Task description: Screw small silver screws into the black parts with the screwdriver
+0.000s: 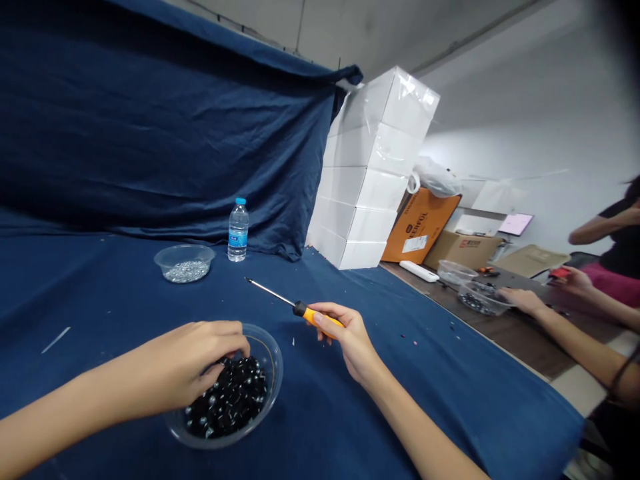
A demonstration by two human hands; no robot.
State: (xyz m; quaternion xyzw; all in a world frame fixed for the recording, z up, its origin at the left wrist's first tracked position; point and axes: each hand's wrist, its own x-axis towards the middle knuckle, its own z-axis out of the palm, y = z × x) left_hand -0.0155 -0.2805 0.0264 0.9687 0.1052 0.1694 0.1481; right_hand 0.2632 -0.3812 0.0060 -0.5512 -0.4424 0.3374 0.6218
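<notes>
In the head view, the left hand (213,343) reaches over the wall of the near clear bowl (275,390), with its fingers bent down among the black pieces (235,400). Some small shiny metal parts are mixed with these pieces. The fingertips are hidden there, so I cannot tell if this hand is grasping a piece or is only touching the pile. The step in hand seems to be searching or picking in this bowl. From such posture, the next move calls for a light pinch on a single piece and a wrist raised enough to pass the rim, without dragging other pieces out.

The right hand (353,333) is closed around the yellow handle of the screwdriver (325,323), with the thumb lying along it. The screwdriver is in the air over the blue cloth (320,420) of the counter, to the right of and beyond the near bowl. Its long axis goes obliquely across the view: the handle is at the lower right, and the metal tip points to the upper left, so away from the person and toward the left. The tip is slightly higher in the view than the handle, and it touches nothing. Roughly on that side, but well apart from the tip, stands the far clear bowl (161,259) with silvery parts (187,271), and just beside it the upright water bottle (238,233)
</notes>
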